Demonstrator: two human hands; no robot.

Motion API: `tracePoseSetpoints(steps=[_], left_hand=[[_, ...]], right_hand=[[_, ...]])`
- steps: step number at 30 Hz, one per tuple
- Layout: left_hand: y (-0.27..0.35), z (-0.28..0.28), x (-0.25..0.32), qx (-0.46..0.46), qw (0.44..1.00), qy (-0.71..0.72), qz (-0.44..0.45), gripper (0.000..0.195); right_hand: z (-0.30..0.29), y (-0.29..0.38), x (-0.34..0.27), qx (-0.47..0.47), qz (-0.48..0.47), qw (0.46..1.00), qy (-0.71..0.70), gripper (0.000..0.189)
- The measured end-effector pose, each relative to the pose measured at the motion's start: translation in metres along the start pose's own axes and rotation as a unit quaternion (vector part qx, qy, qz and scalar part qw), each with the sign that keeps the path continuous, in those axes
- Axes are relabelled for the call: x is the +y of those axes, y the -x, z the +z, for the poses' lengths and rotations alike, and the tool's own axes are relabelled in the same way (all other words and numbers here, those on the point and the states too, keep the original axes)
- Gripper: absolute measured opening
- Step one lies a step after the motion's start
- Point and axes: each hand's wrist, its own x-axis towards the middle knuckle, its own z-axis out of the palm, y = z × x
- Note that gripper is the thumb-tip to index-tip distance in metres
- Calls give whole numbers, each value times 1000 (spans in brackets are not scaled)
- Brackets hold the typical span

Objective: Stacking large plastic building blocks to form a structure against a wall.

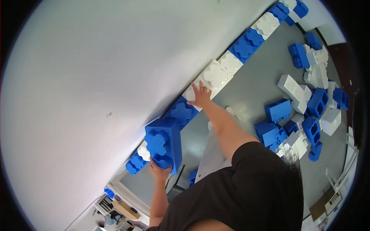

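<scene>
My left hand (160, 171) grips the lower end of a large blue toy building brick (174, 135), fingers near its studs. That brick is over the row along the wall; I cannot tell whether it rests on the row. My right hand (201, 97), fingers spread, lies flat on a white brick (190, 93) in the row. Between the hands a blue brick (182, 111) shows its rounded stud. Just beyond my right hand, a white brick (215, 73) stands slightly proud of its neighbours. Past the held brick, a white stud (143, 152) and a blue brick (136, 162) continue the row.
The pale wall (86, 72) runs close behind the row. More bricks, such as a blue one (245, 44), extend to the upper right. Loose blue bricks (278, 109) and white bricks (293, 91) lie scattered on the grey floor (257, 78). A person (111, 221) is in the background.
</scene>
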Motion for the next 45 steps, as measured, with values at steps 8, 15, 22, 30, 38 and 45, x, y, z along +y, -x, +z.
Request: tracePoseSetpoints(steps=[8,15,22,30,38,45], left_hand=[[4,-50,60,17,981,85,173,116],[-47,-51,232,-22,915,228,333,113],[-87,-36,452,30,846,246,473,112],[-128,41,603,-6,911,33,410,112],[-151,92,627,-38,938,-115,324,115],[-188,122,623,-65,941,-138,303,115]], right_hand=[[-31,103,174,47,-52,981,-183,48],[6,341,338,-26,398,913,-84,40],[57,434,357,-81,470,857,-194,40],[-10,351,414,130,387,870,-276,35],[-75,317,452,127,438,831,-318,31],[-80,281,437,60,396,857,-325,34]])
